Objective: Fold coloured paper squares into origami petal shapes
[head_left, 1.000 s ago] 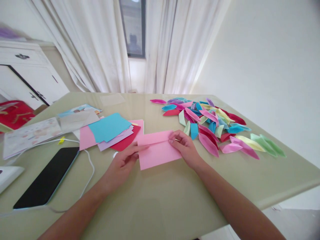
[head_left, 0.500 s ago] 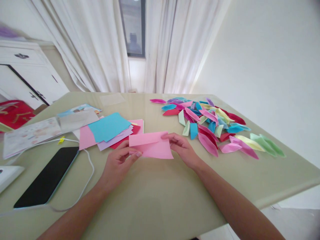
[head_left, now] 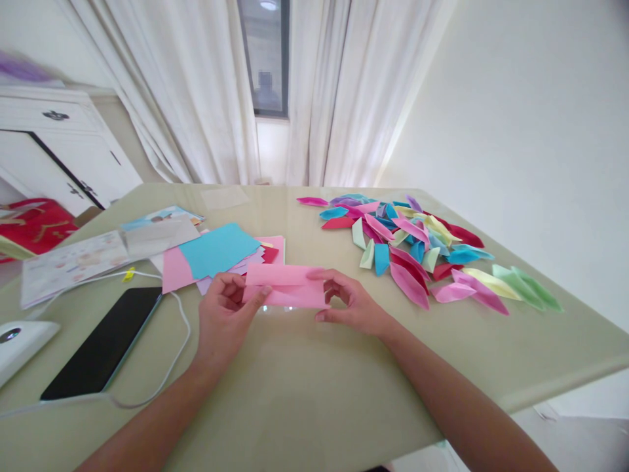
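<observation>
A pink sheet of paper [head_left: 289, 296], with its upper part folded over into a strip, is held just above the table between both hands. My left hand [head_left: 228, 311] pinches its left end, thumb on the front and fingers behind. At the right end my right hand [head_left: 351, 303] grips the sheet, index finger along the upper edge and thumb by the lower corner. Behind my left hand lies a loose stack of coloured paper sheets [head_left: 221, 249], blue on top, with pink, lilac and red below.
Many folded paper pieces [head_left: 407, 269] in several colours lie heaped on the right of the table [head_left: 304, 406]. On the left are a black phone [head_left: 105, 341], a white cable [head_left: 184, 347], a white device [head_left: 24, 344] and printed sheets [head_left: 73, 262].
The paper's lower part has tilted up and looks narrower now. My left thumb has moved onto its front, and my right thumb has come to the lower right corner. The view shifted slightly.
</observation>
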### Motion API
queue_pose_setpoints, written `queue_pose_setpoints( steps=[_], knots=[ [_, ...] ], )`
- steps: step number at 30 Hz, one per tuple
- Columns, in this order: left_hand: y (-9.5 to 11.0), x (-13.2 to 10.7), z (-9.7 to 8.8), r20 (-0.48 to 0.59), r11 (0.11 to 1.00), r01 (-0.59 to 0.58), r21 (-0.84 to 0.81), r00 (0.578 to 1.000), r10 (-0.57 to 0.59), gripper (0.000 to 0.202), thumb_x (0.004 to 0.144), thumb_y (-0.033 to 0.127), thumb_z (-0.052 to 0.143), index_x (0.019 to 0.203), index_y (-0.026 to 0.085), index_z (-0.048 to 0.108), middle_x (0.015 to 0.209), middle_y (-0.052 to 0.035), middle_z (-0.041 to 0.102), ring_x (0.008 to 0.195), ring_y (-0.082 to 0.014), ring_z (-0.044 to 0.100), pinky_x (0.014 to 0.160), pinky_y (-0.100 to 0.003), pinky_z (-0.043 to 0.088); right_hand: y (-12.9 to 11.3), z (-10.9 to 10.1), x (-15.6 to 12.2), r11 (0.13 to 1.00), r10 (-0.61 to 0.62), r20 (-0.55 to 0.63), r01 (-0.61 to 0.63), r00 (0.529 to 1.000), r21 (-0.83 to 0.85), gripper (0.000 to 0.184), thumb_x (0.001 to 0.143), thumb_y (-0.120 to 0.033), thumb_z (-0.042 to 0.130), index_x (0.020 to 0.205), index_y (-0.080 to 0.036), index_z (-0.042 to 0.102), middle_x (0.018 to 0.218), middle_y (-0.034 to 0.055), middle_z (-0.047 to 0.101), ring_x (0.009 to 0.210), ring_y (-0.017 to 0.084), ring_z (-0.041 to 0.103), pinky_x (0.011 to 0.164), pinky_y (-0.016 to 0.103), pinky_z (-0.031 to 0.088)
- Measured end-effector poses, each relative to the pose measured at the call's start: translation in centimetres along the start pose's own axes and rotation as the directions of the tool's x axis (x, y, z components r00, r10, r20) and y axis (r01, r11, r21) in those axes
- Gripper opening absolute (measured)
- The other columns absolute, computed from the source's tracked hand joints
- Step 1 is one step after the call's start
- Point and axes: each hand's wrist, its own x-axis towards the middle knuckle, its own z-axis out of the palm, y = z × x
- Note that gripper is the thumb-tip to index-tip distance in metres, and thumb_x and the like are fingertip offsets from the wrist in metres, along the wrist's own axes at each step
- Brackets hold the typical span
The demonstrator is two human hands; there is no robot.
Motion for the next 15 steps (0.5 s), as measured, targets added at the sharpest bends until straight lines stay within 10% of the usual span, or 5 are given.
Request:
queue_pose_setpoints(
  steps=[7,15],
  knots=[
    [-0.11,-0.17,0.47,0.059,0.987,0.056,-0.148,0.997,-0.048,0.062,0.067,0.025,0.095,0.115,0.024,0.054,0.094,-0.0007,0.077,0.087,-0.0168,0.074,0.073,-0.024,0.059,-0.49,0.79,0.02,0.996,-0.065,-0.047,0.062,0.997,-0.061,0.041,0.091,-0.037,0.079,0.13,-0.026,0.068,0.129,0.007,0.066,0.092,0.017,0.061,0.085,0.032,0.055],
    [-0.75,-0.53,0.39,0.157,0.999,-0.008,-0.044,0.987,0.014,0.032,0.086,0.035,0.082,0.11,0.018,0.071,0.106,-0.0068,0.08,0.093,-0.0174,0.075,0.081,-0.025,0.059,0.09,0.73,0.13,0.998,-0.009,-0.157,-0.001,0.988,-0.064,0.021,0.097,-0.041,0.071,0.095,-0.021,0.073,0.088,0.0034,0.068,0.079,0.017,0.059,0.072,0.03,0.048]
  ],
)
